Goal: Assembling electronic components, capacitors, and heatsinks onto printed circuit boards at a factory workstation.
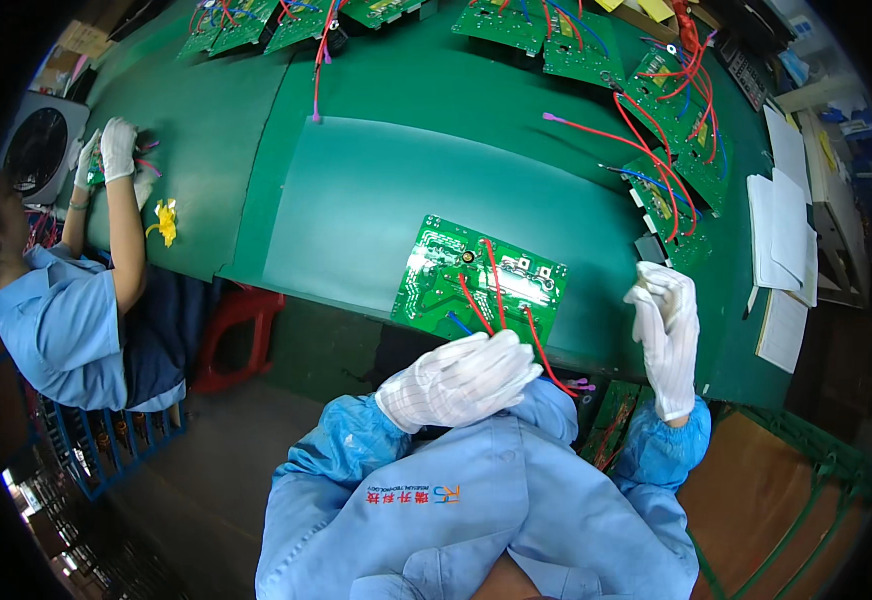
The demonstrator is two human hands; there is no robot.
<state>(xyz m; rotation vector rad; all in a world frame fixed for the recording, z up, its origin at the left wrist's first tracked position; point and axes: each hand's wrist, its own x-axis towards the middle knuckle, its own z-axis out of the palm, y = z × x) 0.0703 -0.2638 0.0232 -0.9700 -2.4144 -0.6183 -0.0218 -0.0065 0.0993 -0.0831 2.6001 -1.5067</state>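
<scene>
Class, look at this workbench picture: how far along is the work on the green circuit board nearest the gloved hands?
Done: the circuit board lies on the mat with red wires already attached. In hand: the left hand rests by its near edge; the right hand is raised, empty. Left: more wired boards wait beyond.

An electronics assembly workshop: circuit boards across a green workbench.

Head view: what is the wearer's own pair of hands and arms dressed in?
Both the left hand and right hand wear white, finely striped fabric gloves. The forearms are in light blue coat sleeves topped with crinkly blue disposable oversleeves, gathered at the wrists.
</scene>
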